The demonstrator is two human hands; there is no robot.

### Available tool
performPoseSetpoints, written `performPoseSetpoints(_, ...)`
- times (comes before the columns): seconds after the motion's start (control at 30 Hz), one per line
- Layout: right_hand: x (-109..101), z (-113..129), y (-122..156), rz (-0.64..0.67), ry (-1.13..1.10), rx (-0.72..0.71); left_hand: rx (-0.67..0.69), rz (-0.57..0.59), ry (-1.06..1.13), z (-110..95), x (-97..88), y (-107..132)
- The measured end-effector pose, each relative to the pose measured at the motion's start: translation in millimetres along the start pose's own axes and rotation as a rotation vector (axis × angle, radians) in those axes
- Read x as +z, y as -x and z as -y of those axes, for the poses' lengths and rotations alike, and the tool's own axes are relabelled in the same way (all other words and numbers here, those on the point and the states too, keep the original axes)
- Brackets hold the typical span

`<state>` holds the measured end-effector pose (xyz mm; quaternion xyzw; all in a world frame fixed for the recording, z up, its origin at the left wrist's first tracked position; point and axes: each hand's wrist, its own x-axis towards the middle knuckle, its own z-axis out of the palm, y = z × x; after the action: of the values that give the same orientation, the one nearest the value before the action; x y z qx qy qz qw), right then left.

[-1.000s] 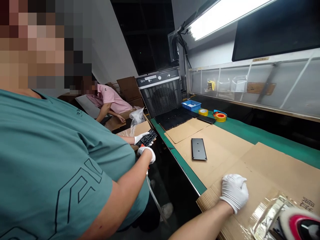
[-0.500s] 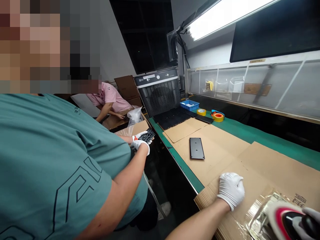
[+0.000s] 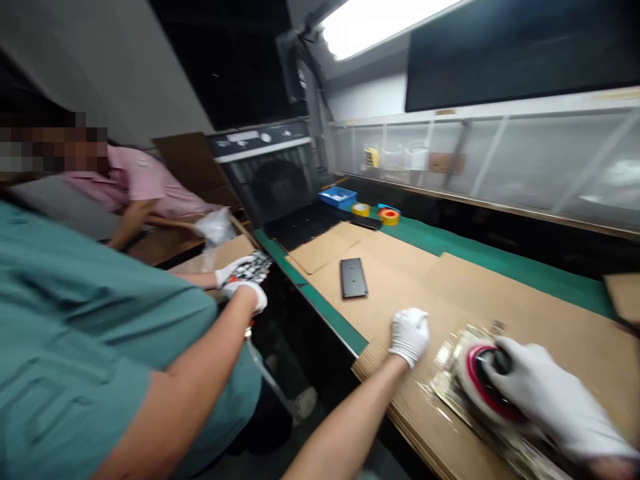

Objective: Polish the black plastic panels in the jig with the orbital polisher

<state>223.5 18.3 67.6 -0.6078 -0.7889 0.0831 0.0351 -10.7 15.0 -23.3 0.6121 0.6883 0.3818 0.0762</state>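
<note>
My left hand, in a white glove, is closed in a fist on the cardboard and shows nothing in it. On the right, my gloved right hand has its fingers curled round the black hub of what looks like a tape dispenser. It carries a pale round roll with a red ring. Shiny clear film lies around and below it, and motion blur hides the finer detail. A flat dark rectangular panel lies on the cardboard beyond my left fist, apart from both hands.
At left, a co-worker's gloved hands hold a black keyed panel. Another person in pink bends over a carton. Tape rolls, a blue bin and dark sheets lie on the far green mat.
The view has swung right, so the bench sits further left in it. My right hand and the tape dispenser now show more fully. My left fist stays on the cardboard.
</note>
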Motion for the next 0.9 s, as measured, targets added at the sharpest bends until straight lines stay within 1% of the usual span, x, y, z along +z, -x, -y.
performPoseSetpoints(0.07,-20,26,17,0.083,-0.016,-0.056,0.003,0.011,0.032,3,0.8,-5)
performPoseSetpoints(0.1,-27,35,19,0.072,-0.028,-0.082,0.002,0.016,0.045,6,3.0,-8)
performPoseSetpoints(0.17,-36,43,14,0.059,-0.024,-0.042,-0.004,0.022,0.061,10,8.9,-14)
performPoseSetpoints(0.27,-44,36,0,0.032,0.044,0.107,0.012,0.030,0.064,13,13.6,-19)
performPoseSetpoints(0.33,-45,29,1,0.017,0.074,0.156,0.026,0.028,0.060,12,13.3,-19)
performPoseSetpoints(0.4,-43,25,12,0.031,0.069,0.128,0.032,0.017,0.056,12,12.8,-19)
performPoseSetpoints(0.5,-37,19,35,0.034,0.039,0.024,0.032,0.001,0.058,14,14.2,-19)
performPoseSetpoints(0.53,-37,15,40,0.030,0.037,0.026,0.032,-0.003,0.060,14,14.9,-19)
performPoseSetpoints(0.57,-37,10,43,0.025,0.041,0.053,0.033,-0.006,0.063,14,15.5,-20)
performPoseSetpoints(0.67,-42,-8,41,0.019,0.082,0.216,0.039,-0.009,0.072,14,15.4,-20)
performPoseSetpoints(0.73,-43,-17,41,0.013,0.099,0.268,0.045,-0.007,0.078,13,14.2,-21)
performPoseSetpoints(0.8,-41,-22,50,0.008,0.082,0.246,0.045,-0.007,0.085,13,13.0,-20)
performPoseSetpoints(0.9,-31,-24,72,-0.003,0.054,0.195,0.038,-0.009,0.101,12,12.6,-20)
